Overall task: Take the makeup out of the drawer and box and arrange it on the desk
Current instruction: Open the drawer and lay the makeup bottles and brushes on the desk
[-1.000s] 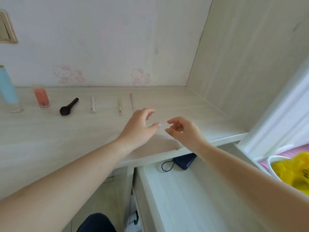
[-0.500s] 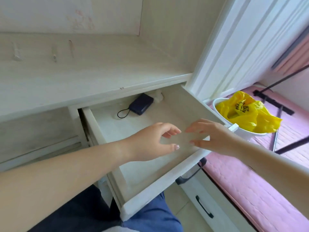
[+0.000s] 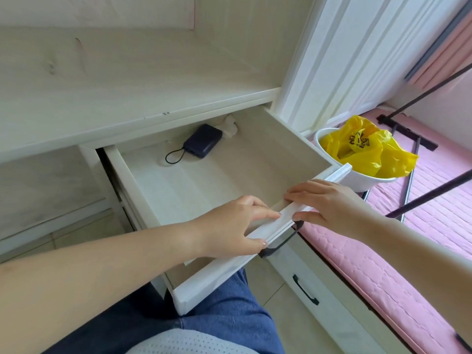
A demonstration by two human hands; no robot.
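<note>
Since half a second ago both hands have come down from above the open drawer (image 3: 194, 190) onto its front panel. The left hand (image 3: 229, 226) grips the top edge of the front, fingers (image 3: 265, 213) over the inside and thumb on the outer face by the black handle (image 3: 281, 241). The right hand (image 3: 329, 203) lies flatter on the same edge nearer the drawer's right corner, fingers curled loosely over it.

No makeup shows in the drawer: only a dark pouch with a cord loop (image 3: 203, 144) and a crumpled white scrap (image 3: 229, 125) at its back edge, under the counter (image 3: 127, 98). The counter's visible stretch is blurred, and no makeup can be made out there.

The likely next move is pushing the drawer shut, and the risks follow from that. Fingers wrapped inside the front could be pinched against the counter's front edge. An uneven push from two hands set off-centre could skew the drawer in its runners. The person's knee (image 3: 224, 315) sits just below the front and could catch it. Closing may also be premature, since the pouch might hold makeup.
</note>
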